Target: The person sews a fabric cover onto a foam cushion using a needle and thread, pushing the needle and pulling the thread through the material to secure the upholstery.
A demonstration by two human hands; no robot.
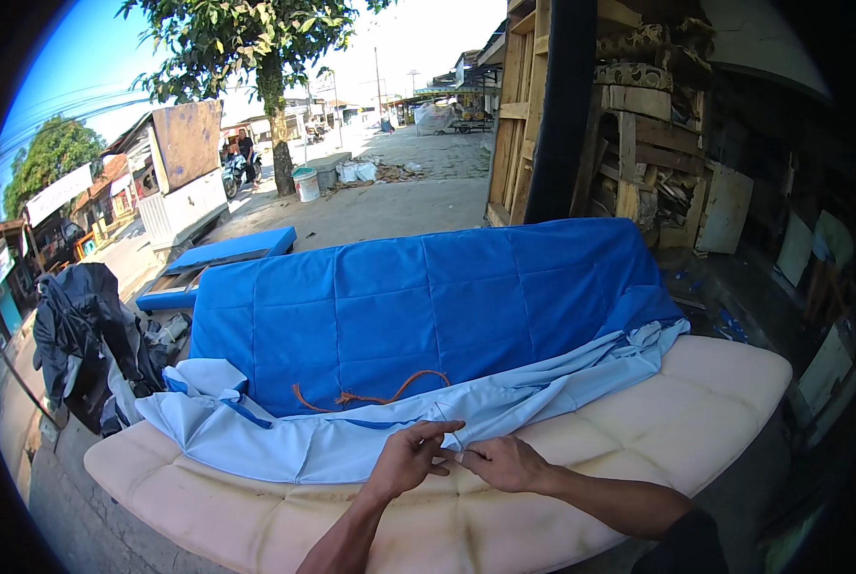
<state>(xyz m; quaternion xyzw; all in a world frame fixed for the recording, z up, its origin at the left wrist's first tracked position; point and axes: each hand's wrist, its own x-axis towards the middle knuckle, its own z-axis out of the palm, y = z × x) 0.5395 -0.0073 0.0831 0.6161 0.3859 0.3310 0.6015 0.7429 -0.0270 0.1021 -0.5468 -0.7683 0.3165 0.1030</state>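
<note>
My left hand and my right hand meet over the near side of a pale cushion pad, their fingertips almost touching. A fine line like a thread shows between them, too thin to make out fully. The right fingers are pinched together. On the left, the index finger points toward the right hand and the others curl; what they grip is hidden. Just beyond lies light-blue cloth, folded back from a blue quilted cover. An orange-brown cord rests along the cover's lower edge.
At left is a heap of dark sheeting. Behind the cover lies a blue padded frame. A black upright post and stacked wooden frames stand at right. A tree and a bucket are farther off.
</note>
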